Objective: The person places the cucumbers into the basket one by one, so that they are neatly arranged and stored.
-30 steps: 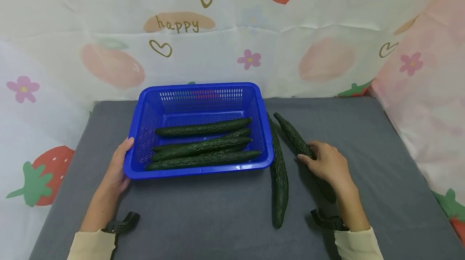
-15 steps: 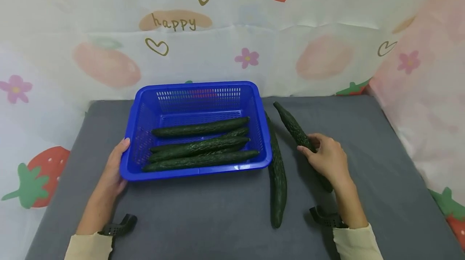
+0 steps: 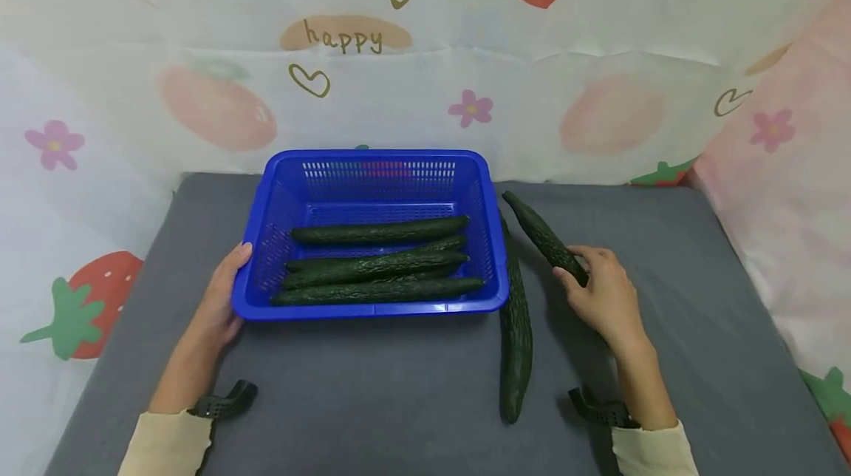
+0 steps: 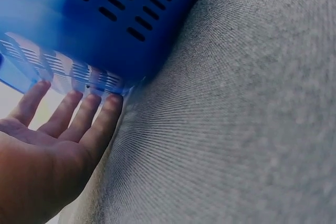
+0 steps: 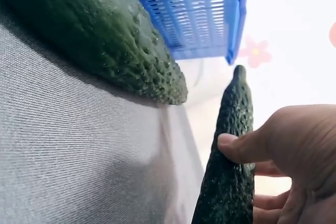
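Observation:
My left hand touches the left side of a blue plastic basket. In the left wrist view its fingers lie nearly straight against the slotted wall. Inside the basket several dark green cucumbers lie crosswise. My right hand grips a cucumber between thumb and fingers, to the right of the basket. In the right wrist view this held cucumber is raised off the cloth, its narrow end away from the palm. Its lower part is hidden behind the hand in the head view.
Another cucumber lies lengthwise on the grey cloth-covered table, along the basket's right side. A patterned white curtain hangs behind the table's back edge. Dark straps sit on both wrists.
My right hand has lifted its cucumber off the table; its lower end is now hidden by the hand. The left hand stays at the basket. The head view has shifted slightly.

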Demonstrator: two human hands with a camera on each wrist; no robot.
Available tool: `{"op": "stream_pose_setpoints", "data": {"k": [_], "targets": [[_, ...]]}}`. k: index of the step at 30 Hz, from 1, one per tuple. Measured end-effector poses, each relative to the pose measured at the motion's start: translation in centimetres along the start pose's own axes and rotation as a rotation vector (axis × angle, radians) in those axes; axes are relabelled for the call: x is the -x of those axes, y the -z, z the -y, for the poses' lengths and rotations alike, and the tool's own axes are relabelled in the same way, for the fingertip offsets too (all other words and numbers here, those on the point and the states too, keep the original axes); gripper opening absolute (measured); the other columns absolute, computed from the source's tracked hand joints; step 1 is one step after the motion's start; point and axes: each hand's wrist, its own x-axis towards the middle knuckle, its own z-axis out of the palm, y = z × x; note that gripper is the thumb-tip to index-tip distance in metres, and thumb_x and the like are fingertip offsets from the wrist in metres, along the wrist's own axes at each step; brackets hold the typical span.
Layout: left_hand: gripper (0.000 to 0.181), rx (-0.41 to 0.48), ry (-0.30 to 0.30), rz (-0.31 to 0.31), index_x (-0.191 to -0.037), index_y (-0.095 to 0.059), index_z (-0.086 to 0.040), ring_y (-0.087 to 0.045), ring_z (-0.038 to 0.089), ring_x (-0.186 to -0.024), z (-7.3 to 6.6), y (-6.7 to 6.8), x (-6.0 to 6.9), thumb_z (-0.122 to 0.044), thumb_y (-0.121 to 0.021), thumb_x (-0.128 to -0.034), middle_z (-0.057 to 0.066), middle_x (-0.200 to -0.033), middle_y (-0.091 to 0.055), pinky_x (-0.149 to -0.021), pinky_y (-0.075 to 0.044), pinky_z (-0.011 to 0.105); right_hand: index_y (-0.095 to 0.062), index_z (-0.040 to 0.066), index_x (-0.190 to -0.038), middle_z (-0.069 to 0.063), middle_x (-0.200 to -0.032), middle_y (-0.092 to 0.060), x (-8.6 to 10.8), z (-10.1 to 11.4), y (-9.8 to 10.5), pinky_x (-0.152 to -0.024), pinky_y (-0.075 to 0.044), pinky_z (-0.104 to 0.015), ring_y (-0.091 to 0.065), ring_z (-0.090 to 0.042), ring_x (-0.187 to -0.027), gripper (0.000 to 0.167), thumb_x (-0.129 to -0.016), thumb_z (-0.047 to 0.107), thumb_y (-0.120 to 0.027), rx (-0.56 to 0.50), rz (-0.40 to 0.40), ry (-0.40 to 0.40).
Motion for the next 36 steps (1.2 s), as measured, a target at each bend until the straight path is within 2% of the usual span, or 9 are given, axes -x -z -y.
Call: {"op": "stream_pose_setpoints", "data": {"k": [1,4,9,12,17,21,23,29,36], "targets": [[0.038,-0.011,0.0,0.0,-0.15,-0.044,-0.027,-0.067,0.005,-0.113,0.0,0.0,0.0,-0.038,-0.034,-0.1147,-0.011,-0.129,-0.068,-0.091,-0.058,0.023,-0.057,0.0,-0.147,-0.035,-0.146,-0.054,0.1,-0.1,0.0,-0.082,-0.053,-0.066,-0.064,-0.052,-0.116,0.052,-0.105,0.027,-0.069,0.004,-0.01,0.001],[0.045,-0.025,-0.005,-0.001,-0.156,-0.038,-0.022,-0.066,0.006,-0.116,0.0,-0.1,0.0,-0.039,-0.034,-0.1146,-0.01,-0.133,-0.066,-0.093,-0.058,0.023,-0.056,0.002,-0.147,-0.034,-0.142,-0.06,0.1,-0.3,-0.1,-0.066,-0.052,-0.056,-0.068,-0.049,-0.096,0.051,-0.104,0.028,-0.069,0.012,-0.053,0.013],[0.042,-0.013,-0.012,-0.002,-0.154,-0.04,-0.022,-0.067,0.006,-0.114,0.0,0.0,0.1,-0.038,-0.035,-0.1146,-0.01,-0.131,-0.067,-0.092,-0.058,0.023,-0.06,0.005,-0.144,-0.029,-0.134,-0.069,0.3,-0.5,-0.1,-0.05,-0.04,-0.037,-0.067,-0.037,-0.07,0.05,-0.102,0.027,-0.073,0.023,-0.104,0.023],[0.038,-0.005,-0.015,0.0,-0.151,-0.043,-0.026,-0.068,0.006,-0.113,0.2,0.1,0.2,-0.037,-0.035,-0.1148,-0.01,-0.13,-0.068,-0.091,-0.059,0.024,-0.062,0.007,-0.143,-0.028,-0.132,-0.071,0.4,-0.2,-0.3,-0.051,-0.041,-0.037,-0.066,-0.034,-0.069,0.049,-0.101,0.028,-0.075,0.014,-0.126,0.029],[0.036,0.009,-0.01,-0.016,-0.148,-0.047,-0.028,-0.068,0.006,-0.111,0.4,0.4,1.0,-0.035,-0.034,-0.1149,-0.01,-0.128,-0.069,-0.09,-0.059,0.023,-0.065,0.007,-0.141,-0.026,-0.128,-0.073,0.7,0.9,-0.7,-0.061,-0.052,-0.051,-0.071,-0.039,-0.083,0.047,-0.1,0.028,-0.076,-0.022,-0.17,0.062],[0.048,-0.035,-0.001,-0.007,-0.16,-0.034,-0.02,-0.065,0.006,-0.118,0.2,0.5,1.2,-0.037,-0.033,-0.1149,-0.012,-0.135,-0.064,-0.093,-0.057,0.022,-0.065,0.007,-0.14,-0.025,-0.126,-0.074,1.1,1.9,-0.6,-0.074,-0.056,-0.062,-0.072,-0.044,-0.103,0.045,-0.1,0.026,-0.075,-0.052,-0.177,0.07],[0.056,-0.055,0.011,0.003,-0.166,-0.025,-0.015,-0.064,0.005,-0.122,0.1,0.5,1.2,-0.039,-0.033,-0.1149,-0.012,-0.139,-0.061,-0.095,-0.057,0.022,-0.065,0.007,-0.139,-0.024,-0.125,-0.074,1.4,2.3,-0.4,-0.078,-0.056,-0.063,-0.072,-0.044,-0.106,0.044,-0.1,0.025,-0.074,-0.065,-0.169,0.074],[0.064,-0.077,0.035,0.019,-0.17,-0.016,-0.015,-0.06,0.006,-0.126,-0.1,0.2,0.7,-0.042,-0.033,-0.1146,-0.011,-0.143,-0.054,-0.097,-0.056,0.022,-0.066,0.007,-0.135,-0.02,-0.126,-0.075,1.4,3.2,0.7,-0.083,-0.056,-0.063,-0.072,-0.041,-0.109,0.042,-0.098,0.022,-0.077,-0.075,-0.149,0.14],[0.065,-0.082,0.052,-0.004,-0.17,-0.016,-0.017,-0.058,0.006,-0.128,-0.1,-0.3,0.2,-0.043,-0.035,-0.114,-0.011,-0.145,-0.051,-0.098,-0.055,0.02,-0.068,0.01,-0.134,-0.016,-0.125,-0.076,0.3,5.2,2.4,-0.077,-0.059,-0.058,-0.074,-0.038,-0.105,0.042,-0.096,0.025,-0.08,-0.068,-0.152,0.258]]}}
